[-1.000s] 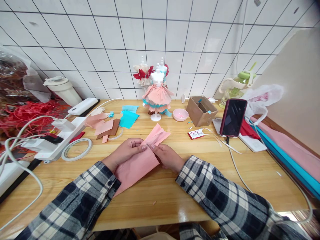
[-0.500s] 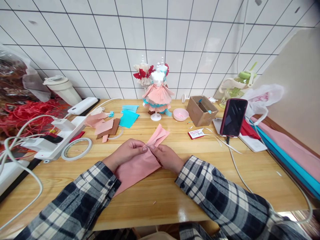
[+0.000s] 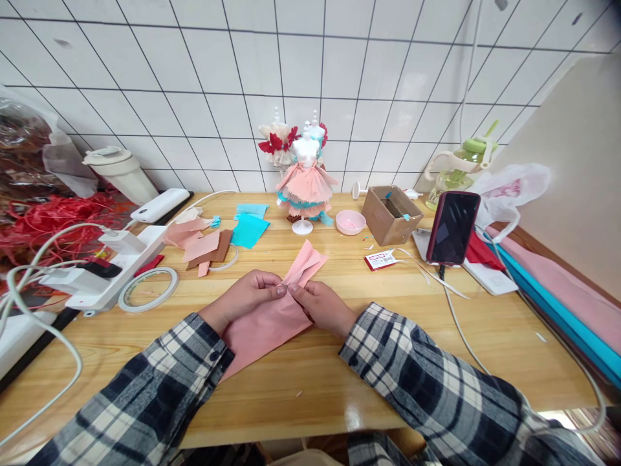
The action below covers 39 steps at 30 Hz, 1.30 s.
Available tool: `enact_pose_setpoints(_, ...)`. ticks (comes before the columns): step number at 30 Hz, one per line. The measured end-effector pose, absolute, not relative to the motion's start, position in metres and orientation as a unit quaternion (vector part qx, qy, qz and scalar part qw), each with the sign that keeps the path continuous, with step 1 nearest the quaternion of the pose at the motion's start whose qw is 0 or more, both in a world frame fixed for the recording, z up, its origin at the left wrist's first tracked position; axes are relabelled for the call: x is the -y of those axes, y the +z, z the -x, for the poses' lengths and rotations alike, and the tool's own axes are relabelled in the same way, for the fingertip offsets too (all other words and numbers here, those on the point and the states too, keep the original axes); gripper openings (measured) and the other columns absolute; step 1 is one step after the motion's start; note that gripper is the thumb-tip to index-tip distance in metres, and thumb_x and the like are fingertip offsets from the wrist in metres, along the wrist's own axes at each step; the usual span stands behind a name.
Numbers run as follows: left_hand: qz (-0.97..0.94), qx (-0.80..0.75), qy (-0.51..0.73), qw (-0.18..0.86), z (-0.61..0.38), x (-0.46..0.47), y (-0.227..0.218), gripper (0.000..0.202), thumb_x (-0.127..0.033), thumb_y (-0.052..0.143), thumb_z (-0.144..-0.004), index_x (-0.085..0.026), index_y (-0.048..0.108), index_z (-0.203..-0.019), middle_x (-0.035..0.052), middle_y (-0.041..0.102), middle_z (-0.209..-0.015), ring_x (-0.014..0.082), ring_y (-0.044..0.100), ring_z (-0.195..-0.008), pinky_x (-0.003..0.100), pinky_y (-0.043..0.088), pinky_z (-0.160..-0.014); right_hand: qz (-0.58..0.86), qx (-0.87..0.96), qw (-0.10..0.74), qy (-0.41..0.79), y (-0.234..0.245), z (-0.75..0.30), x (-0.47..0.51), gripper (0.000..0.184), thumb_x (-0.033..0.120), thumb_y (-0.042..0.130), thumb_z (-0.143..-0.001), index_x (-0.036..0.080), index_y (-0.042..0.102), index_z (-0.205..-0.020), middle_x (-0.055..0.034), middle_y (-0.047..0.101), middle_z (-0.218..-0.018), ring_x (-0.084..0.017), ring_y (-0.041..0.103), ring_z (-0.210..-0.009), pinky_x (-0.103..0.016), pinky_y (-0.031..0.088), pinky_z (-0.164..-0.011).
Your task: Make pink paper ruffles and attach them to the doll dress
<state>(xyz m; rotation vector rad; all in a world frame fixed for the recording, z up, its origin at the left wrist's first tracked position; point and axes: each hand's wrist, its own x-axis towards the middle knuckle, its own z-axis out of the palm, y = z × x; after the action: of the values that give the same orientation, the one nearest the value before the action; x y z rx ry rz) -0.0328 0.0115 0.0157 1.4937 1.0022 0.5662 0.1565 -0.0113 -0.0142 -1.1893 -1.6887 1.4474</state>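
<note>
A sheet of pink crepe paper (image 3: 264, 333) is gathered near its upper end, between my two hands over the wooden table (image 3: 388, 408). My left hand (image 3: 247, 294) pinches the gather from the left, thumb on top. From the right, my right hand (image 3: 323, 304) pinches the same gather, its thumb close to the left one. Above the pinch a creased flap fans out; below, the wider part slopes toward the left sleeve. Behind the hands stands a small white dress form (image 3: 306, 152) in a pink and turquoise ruffled paper skirt. The fingers under the paper are hidden.
Pink and brown paper scraps (image 3: 201, 246), turquoise pieces (image 3: 251, 231) and a tape roll (image 3: 149, 289) lie left. A pink bowl (image 3: 350, 222), cardboard box (image 3: 392, 215), small red-and-white packet (image 3: 380, 260) and propped phone (image 3: 453, 228) stand right. A power strip (image 3: 116, 272) trails cables.
The flap above the pinch has shifted slightly left and looks a little more opened out. Both hands keep nearly the same place and hold.
</note>
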Motion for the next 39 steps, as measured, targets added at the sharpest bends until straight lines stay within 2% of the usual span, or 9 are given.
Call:
enact_pose_setpoints(7,-0.632,-0.43,0.244,0.597,0.033,-0.012,0.015,0.037,-0.049,0.071,-0.072,-0.014,0.063,-0.064,-0.0026,0.052,-0.06,0.0106,0.044,-0.06,0.02,0.036,-0.054,0.44,0.643,0.303,0.549,-0.013,-0.157,0.011,0.047,0.058,0.039,-0.09,0.018,0.049,-0.067,0.0018,0.046,-0.062,-0.011,0.041,-0.058,-0.023,0.03,-0.055)
enact_pose_setpoints(23,-0.631,-0.432,0.239,0.599,0.033,-0.011,0.015,0.035,-0.049,0.07,-0.072,-0.015,0.064,-0.065,-0.0012,0.055,-0.062,0.0117,0.046,-0.061,0.02,0.038,-0.054,0.43,0.647,0.313,0.547,-0.009,-0.157,0.012,0.045,0.058,0.044,-0.089,0.018,0.051,-0.068,0.0016,0.047,-0.062,-0.012,0.043,-0.061,-0.023,0.033,-0.056)
enact_pose_setpoints(30,-0.638,-0.416,0.249,0.598,0.034,-0.013,0.012,0.03,-0.044,0.071,-0.074,-0.015,0.068,-0.069,-0.0013,0.06,-0.064,0.012,0.049,-0.063,0.022,0.042,-0.061,0.457,0.618,0.314,0.557,-0.016,-0.155,0.011,0.044,0.056,0.041,-0.09,0.021,0.042,-0.062,0.0044,0.04,-0.051,-0.011,0.037,-0.05,-0.024,0.029,-0.051)
enact_pose_setpoints(34,-0.623,-0.43,0.265,0.597,0.036,-0.014,0.01,0.031,-0.045,0.071,-0.075,-0.014,0.069,-0.075,0.0009,0.065,-0.072,0.0145,0.055,-0.069,0.025,0.044,-0.067,0.471,0.601,0.302,0.571,-0.012,-0.16,0.009,0.045,0.057,0.035,-0.092,0.022,0.044,-0.066,0.005,0.038,-0.049,-0.011,0.035,-0.046,-0.025,0.027,-0.048)
enact_pose_setpoints(39,-0.582,-0.482,0.3,0.582,0.041,-0.01,0.006,0.035,-0.049,0.071,-0.073,-0.015,0.067,-0.076,0.0006,0.063,-0.072,0.0146,0.055,-0.067,0.023,0.043,-0.062,0.456,0.644,0.307,0.531,-0.001,-0.187,0.001,0.048,0.061,0.039,-0.089,0.02,0.051,-0.068,0.0048,0.039,-0.052,-0.011,0.036,-0.05,-0.025,0.028,-0.05)
